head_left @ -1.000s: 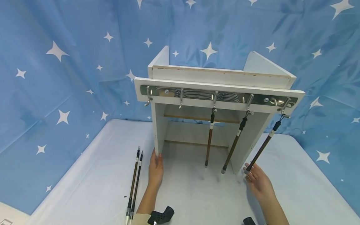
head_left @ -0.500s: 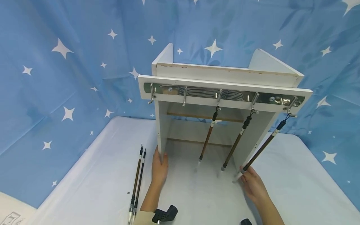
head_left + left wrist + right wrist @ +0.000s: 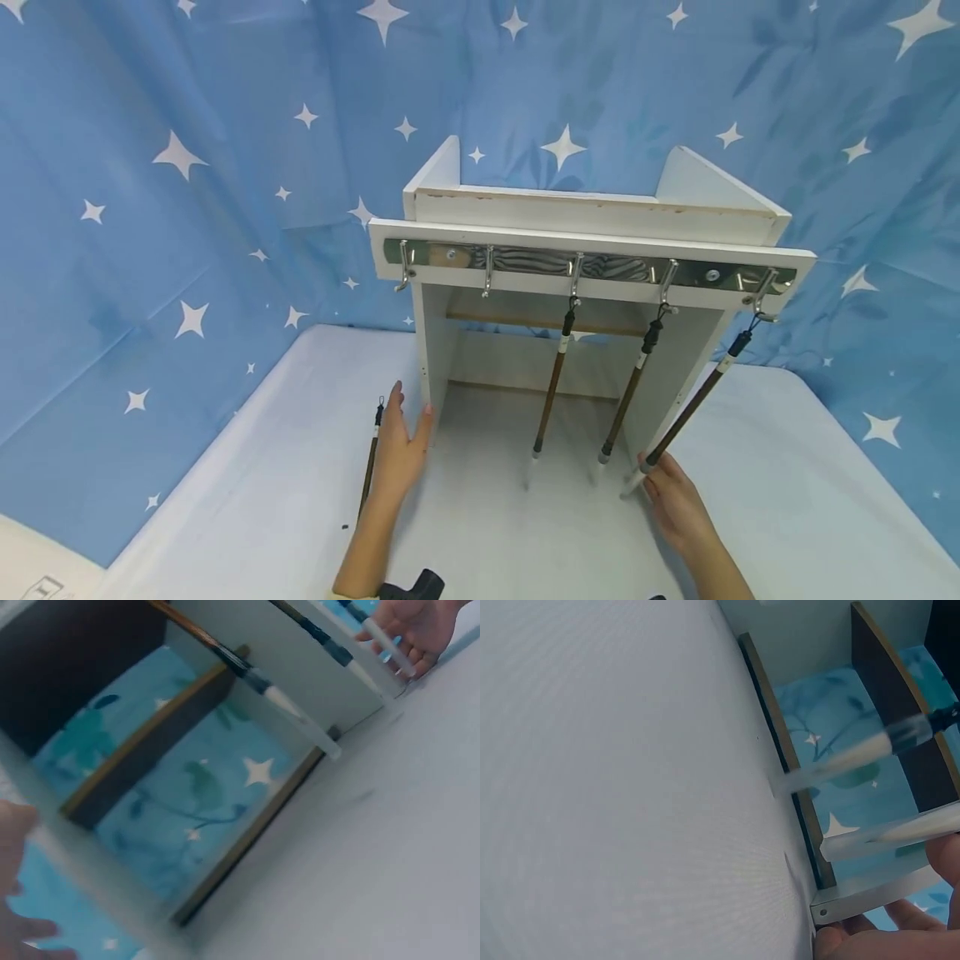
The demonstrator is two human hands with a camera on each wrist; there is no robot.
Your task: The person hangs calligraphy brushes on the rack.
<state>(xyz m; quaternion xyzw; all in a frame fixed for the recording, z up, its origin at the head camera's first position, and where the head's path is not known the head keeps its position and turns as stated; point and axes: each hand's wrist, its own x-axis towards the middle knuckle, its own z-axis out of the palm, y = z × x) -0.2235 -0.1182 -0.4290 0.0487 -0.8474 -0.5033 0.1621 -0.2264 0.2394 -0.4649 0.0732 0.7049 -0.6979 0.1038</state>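
A white hook rack (image 3: 585,218) stands on the white-covered table, with a metal strip of several hooks across its front. Three calligraphy brushes with clear tip caps hang by their loops: the middle brush (image 3: 556,379), another brush (image 3: 628,396), and the far-right brush (image 3: 697,408). My left hand (image 3: 397,458) is beside the left side panel, thumb and fingers spread, holding nothing; in the left wrist view its fingers (image 3: 26,900) are apart from the panel. My right hand (image 3: 678,508) grips the lower edge of the right side panel (image 3: 877,896), near the far-right brush's cap.
Left of my left arm lies a brush (image 3: 371,467), its lower part hidden by the arm. A small dark bit (image 3: 345,527) lies nearby. Two hooks on the left, such as the leftmost hook (image 3: 403,265), bear nothing. A blue star-patterned curtain (image 3: 225,250) hangs behind.
My left hand has let go of the left side panel and moved left with its fingers spread. My right hand has come in to the right panel's edge. The hanging brushes have swung slightly.
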